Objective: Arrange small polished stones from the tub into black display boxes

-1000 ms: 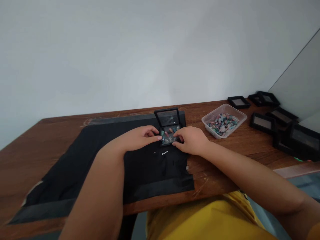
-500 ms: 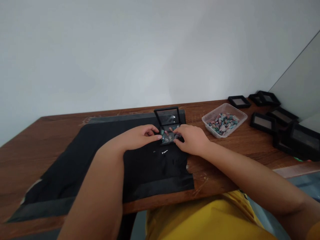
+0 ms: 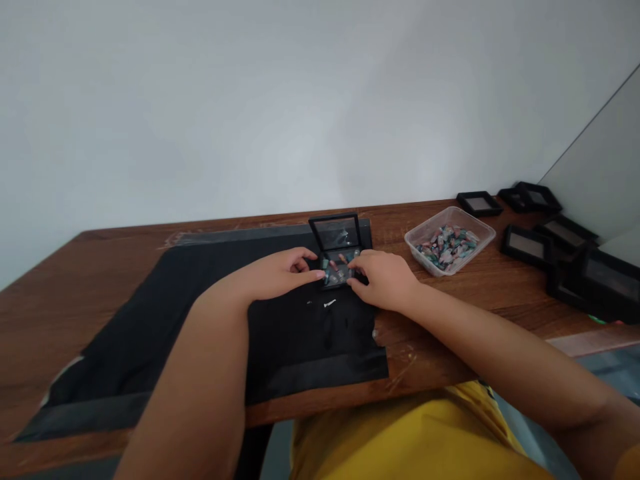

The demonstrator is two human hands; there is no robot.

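A small black hinged case (image 3: pixel 335 289) lies on a black mat (image 3: pixel 300 347), its clear-windowed lid (image 3: pixel 336 233) tilted up at the back. Several small pink, green and clear pieces (image 3: pixel 334 267) rest in its base. My left hand (image 3: pixel 285 272) is at the case's left side, thumb and fingers apart, the thumb tip by the near left corner. At the right side is my right hand (image 3: pixel 384 279), its fingers curled over the base's edge with a gap between index finger and thumb; no piece shows between them.
Right of the mat, a clear plastic tub (image 3: pixel 450 243) holds many small coloured pieces. Several black frames (image 3: pixel 527 245) lie and overlap along the table's right side. White scraps (image 3: pixel 329 303) are on the mat in front of the case. A wall rises behind the table.
My right index finger has shifted slightly over the case's right part. My left hand, the case and its raised lid look nearly unchanged.
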